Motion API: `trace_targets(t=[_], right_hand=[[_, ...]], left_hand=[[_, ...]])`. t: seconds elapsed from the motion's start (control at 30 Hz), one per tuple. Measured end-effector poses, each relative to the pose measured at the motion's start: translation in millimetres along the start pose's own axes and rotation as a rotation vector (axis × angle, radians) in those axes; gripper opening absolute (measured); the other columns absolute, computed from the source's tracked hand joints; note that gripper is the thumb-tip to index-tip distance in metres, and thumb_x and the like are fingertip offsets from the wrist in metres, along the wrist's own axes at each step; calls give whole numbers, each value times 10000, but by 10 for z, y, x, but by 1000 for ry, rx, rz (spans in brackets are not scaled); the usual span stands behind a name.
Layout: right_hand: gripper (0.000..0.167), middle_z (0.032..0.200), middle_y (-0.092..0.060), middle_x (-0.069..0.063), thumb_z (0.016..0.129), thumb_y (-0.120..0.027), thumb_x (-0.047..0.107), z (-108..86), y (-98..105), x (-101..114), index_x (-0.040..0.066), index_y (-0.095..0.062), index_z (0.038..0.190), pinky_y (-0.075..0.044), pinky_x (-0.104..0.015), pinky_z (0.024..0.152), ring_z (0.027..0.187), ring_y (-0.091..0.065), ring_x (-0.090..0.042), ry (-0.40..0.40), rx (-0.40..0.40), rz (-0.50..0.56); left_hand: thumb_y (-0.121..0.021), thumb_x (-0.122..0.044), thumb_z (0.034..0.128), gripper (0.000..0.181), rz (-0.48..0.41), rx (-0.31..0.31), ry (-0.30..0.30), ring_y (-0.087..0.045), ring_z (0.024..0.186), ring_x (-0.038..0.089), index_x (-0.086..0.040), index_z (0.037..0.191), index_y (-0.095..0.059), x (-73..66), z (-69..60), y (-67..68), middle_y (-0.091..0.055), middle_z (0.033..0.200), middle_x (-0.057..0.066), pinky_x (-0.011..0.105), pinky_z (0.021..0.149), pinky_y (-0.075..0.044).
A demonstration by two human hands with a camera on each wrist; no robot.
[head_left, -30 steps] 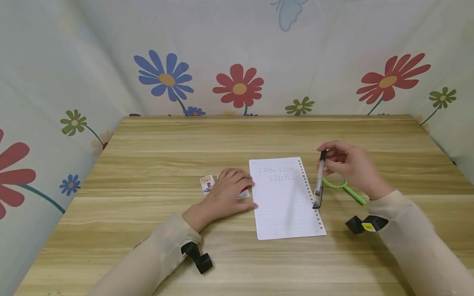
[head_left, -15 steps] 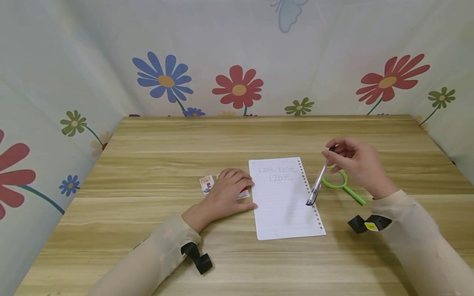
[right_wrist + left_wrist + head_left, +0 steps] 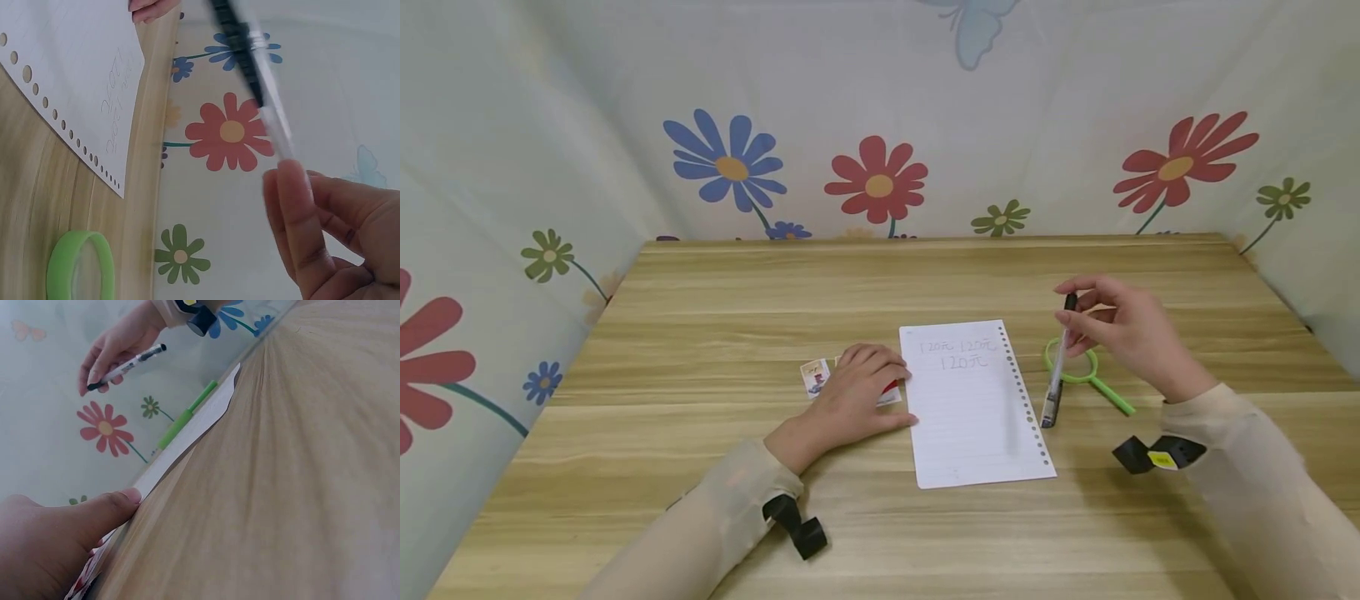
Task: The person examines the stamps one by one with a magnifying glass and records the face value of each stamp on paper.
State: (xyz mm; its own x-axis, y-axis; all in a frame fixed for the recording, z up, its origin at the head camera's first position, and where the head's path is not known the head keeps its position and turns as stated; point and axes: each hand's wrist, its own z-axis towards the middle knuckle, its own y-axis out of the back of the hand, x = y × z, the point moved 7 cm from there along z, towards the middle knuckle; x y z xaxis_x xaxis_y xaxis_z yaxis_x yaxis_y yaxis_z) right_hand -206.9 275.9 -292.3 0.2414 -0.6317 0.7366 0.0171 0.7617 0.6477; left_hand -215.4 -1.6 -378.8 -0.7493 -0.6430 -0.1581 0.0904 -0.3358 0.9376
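Head view: one small picture card (image 3: 814,378) lies at nine o'clock from my left hand (image 3: 856,392), which rests over at least one more, too covered to count; my left fingers lie relaxed, the thumb touching one lined sheet (image 3: 973,425) at three o'clock; one pen (image 3: 1058,367) is pinched in my right hand (image 3: 1127,335), pointing down to six o'clock from the fingertips; one green magnifying glass (image 3: 1107,391) lies at seven o'clock from that hand.

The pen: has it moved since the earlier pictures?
Yes, rightward: in the head view, the pen overlapped the paper before; now its lower end shows just beyond the holed edge.
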Motion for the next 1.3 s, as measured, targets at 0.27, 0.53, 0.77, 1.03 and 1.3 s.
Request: trace_targets(t=[0.27,0.53,0.77,1.03,1.3], right_hand=[[578,936,-618,-213,904,-616,11,-6,-107,8,38,-317,1398,-571,-286,553,589,-632,-174,-53,149,-35],[487,958,-645,-216,894,-644,47,-39,-244,-80,-27,-335,1264,-540,-309,523,625,-613,-205,-151,213,-100],[357,928,-647,-196,900,-630,43,-73,-415,-192,-64,-439,1182,-514,-311,478,583,-581,-175,-172,246,-119],[343,889,-645,-161,893,-640,54,-78,-551,-288,-48,-473,1175,-513,-271,491,560,-568,-135,-174,285,-190],[347,832,-646,-123,885,-652,76,-73,-647,-330,-54,-482,1157,-468,-262,474,503,-552,-117,-164,326,-275]], left_hand=[[-723,-552,765,535,2,6,6,-515,1179,198,-144,1108,-677,-2,-1,6,-618,1178,-13,401,1090,-343],[-722,-556,765,541,0,3,3,-514,1178,196,-144,1113,-675,6,-2,5,-618,1184,-11,405,1091,-340],[-721,-553,768,541,-10,15,8,-509,1186,197,-145,1119,-671,9,0,13,-613,1191,-10,406,1101,-331],[-723,-549,766,542,-18,19,10,-508,1188,202,-142,1121,-669,14,6,20,-612,1191,-7,412,1101,-328],[-717,-553,770,542,-13,19,4,-508,1188,199,-143,1120,-668,10,10,26,-613,1192,-7,409,1093,-333]])
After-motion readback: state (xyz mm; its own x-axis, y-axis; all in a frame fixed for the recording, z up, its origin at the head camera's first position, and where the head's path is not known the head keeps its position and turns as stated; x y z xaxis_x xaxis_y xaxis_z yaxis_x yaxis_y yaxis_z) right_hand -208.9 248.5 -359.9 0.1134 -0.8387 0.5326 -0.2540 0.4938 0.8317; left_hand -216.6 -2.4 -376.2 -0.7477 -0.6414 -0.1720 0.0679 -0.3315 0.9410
